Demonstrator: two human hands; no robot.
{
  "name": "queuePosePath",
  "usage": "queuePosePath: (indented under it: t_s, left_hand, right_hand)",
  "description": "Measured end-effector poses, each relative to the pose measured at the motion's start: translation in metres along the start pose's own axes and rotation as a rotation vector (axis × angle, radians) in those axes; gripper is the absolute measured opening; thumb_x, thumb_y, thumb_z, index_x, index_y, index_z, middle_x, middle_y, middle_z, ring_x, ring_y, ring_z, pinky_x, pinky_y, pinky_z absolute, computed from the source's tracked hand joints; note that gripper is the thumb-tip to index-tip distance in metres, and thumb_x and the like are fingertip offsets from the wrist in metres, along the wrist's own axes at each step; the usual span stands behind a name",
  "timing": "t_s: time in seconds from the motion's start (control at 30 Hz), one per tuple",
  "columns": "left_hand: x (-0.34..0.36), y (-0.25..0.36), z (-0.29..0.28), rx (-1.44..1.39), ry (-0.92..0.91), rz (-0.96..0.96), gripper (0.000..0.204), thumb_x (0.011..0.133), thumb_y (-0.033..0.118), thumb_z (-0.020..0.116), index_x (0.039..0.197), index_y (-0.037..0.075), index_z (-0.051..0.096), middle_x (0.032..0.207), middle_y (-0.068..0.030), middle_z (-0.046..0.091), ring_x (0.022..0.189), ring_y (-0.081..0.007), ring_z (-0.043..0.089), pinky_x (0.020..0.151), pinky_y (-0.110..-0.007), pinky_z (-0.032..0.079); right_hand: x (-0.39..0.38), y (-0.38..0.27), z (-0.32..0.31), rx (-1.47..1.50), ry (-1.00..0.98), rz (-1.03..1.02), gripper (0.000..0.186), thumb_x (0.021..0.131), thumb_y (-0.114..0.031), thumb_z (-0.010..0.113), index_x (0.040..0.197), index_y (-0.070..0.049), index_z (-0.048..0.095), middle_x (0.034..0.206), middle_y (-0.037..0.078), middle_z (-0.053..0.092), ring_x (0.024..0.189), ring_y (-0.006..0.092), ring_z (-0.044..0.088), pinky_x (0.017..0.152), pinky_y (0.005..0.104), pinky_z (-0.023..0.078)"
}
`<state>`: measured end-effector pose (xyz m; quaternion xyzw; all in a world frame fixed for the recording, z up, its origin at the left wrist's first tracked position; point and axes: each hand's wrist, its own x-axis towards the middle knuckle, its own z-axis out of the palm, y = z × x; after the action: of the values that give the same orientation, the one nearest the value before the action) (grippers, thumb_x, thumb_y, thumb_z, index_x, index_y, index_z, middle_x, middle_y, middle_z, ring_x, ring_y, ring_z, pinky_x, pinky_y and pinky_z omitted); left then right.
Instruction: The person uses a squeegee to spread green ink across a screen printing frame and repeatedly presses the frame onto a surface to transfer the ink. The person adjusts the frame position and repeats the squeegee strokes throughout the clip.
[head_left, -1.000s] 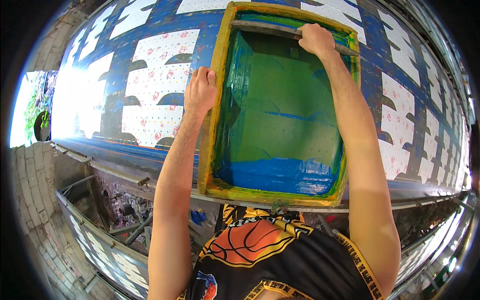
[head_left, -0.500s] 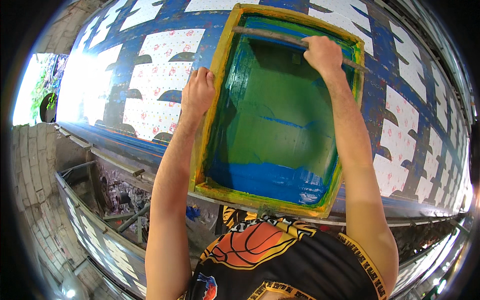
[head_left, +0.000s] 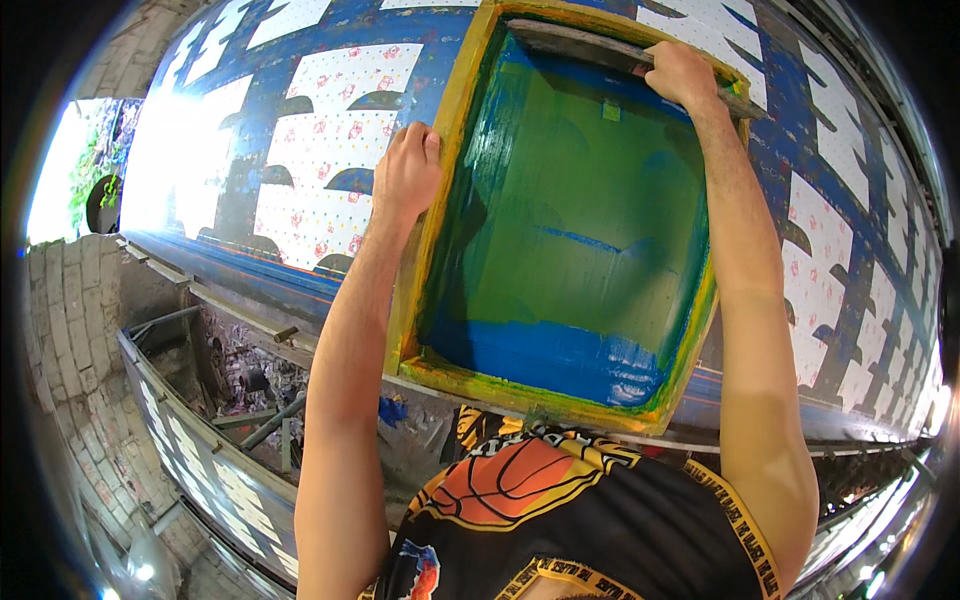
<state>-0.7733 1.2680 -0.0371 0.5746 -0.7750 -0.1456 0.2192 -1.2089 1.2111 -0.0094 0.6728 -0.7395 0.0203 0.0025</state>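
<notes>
A yellow-painted wooden screen frame (head_left: 418, 300), coated inside with green and streaked with blue ink, lies on a long blue printing table (head_left: 430, 75). My right hand (head_left: 682, 75) grips a dark wooden squeegee (head_left: 570, 40) lying crosswise inside the frame's far end. My left hand (head_left: 406, 168) is closed beside the left rim, fingers curled; what they hold, if anything, is hidden. Blue ink (head_left: 530, 355) pools along the near end of the screen. White sheets with small red and dotted prints (head_left: 335, 140) lie in rows on the table either side of the frame.
Below the table's near edge are a metal rail (head_left: 240, 310), dark pipes and a heap of scraps (head_left: 250, 370). A lower board (head_left: 200, 470) with white sheets stands at bottom left, beside a brick surface (head_left: 70, 350). A bright opening with greenery (head_left: 85, 170) is at far left.
The squeegee and my right hand have moved slightly toward the far end of the frame, with more blue ink showing below the blade. My left hand stays by the left rim.
</notes>
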Motion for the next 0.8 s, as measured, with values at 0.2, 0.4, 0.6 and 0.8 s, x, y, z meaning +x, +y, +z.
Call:
queuePosePath:
  t_s: [0.2,0.4,0.6,0.8]
  left_hand:
    - [0.001,-0.004,0.004,0.015,0.001,-0.029,0.035,0.112,0.033,0.047,0.116,0.005,0.067,0.113,-0.024,0.072,0.105,-0.0477,0.068,0.092,-0.057,0.053]
    - [-0.001,-0.007,0.006,0.017,0.01,-0.018,0.038,0.112,0.036,0.046,0.117,0.004,0.066,0.114,-0.0263,0.072,0.108,-0.0505,0.068,0.094,-0.061,0.053]
    - [-0.001,-0.011,0.005,0.045,-0.001,0.049,0.04,0.112,0.037,0.046,0.114,0.002,0.064,0.113,-0.0274,0.072,0.103,-0.0501,0.072,0.088,-0.059,0.06]
    - [0.0,-0.016,0.01,0.036,0.01,0.075,0.044,0.112,0.042,0.043,0.118,0.003,0.064,0.114,-0.0263,0.072,0.105,-0.0496,0.072,0.091,-0.058,0.059]
  right_hand:
    - [-0.087,-0.046,-0.023,0.082,-0.165,-0.001,0.025,0.089,-0.022,0.075,0.11,-0.011,0.083,0.106,0.021,0.08,0.098,0.0422,0.077,0.088,0.0525,0.062]
    - [-0.225,-0.105,-0.037,0.131,-0.239,-0.011,0.025,0.085,-0.015,0.073,0.106,-0.017,0.085,0.1,0.019,0.08,0.093,0.0404,0.077,0.085,0.052,0.062]
    - [-0.372,-0.174,-0.042,0.167,-0.293,0.036,0.043,0.079,-0.002,0.071,0.117,-0.018,0.084,0.107,0.014,0.08,0.097,0.0353,0.077,0.088,0.0477,0.063]
    - [-0.447,-0.218,-0.042,0.228,-0.187,0.096,0.049,0.073,0.004,0.07,0.118,-0.012,0.082,0.113,0.011,0.08,0.103,0.0328,0.076,0.089,0.0444,0.062]
